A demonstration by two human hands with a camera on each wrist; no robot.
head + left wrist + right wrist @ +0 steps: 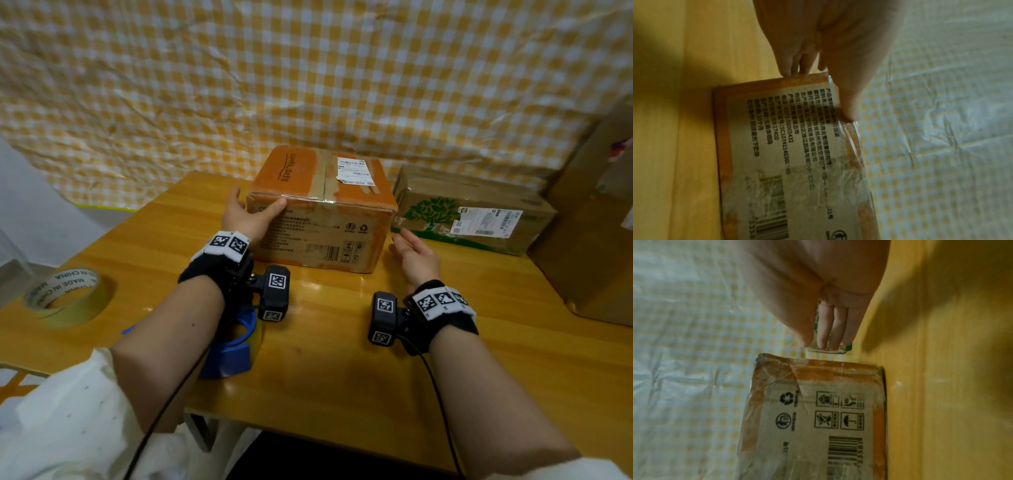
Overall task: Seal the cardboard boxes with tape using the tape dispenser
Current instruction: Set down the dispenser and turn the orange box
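An orange cardboard box [322,205] with clear tape along its top seam stands mid-table. My left hand [253,212] grips its near left corner, thumb along the top front edge and fingers round the left side; the left wrist view shows the same hold [820,94] on the box [787,146]. To the right of the box's near right corner my right hand [407,243] hovers open with straight fingers, holding nothing, as the right wrist view [828,337] confirms. A blue tape dispenser [236,346] lies on the table, partly hidden under my left forearm.
A loose roll of tape [65,296] lies at the table's left edge. A brown box with a green tree print [472,212] sits right of the orange box, and a large plain box [589,222] stands at the far right. Checked plastic sheeting [308,85] hangs behind the wooden table [342,359].
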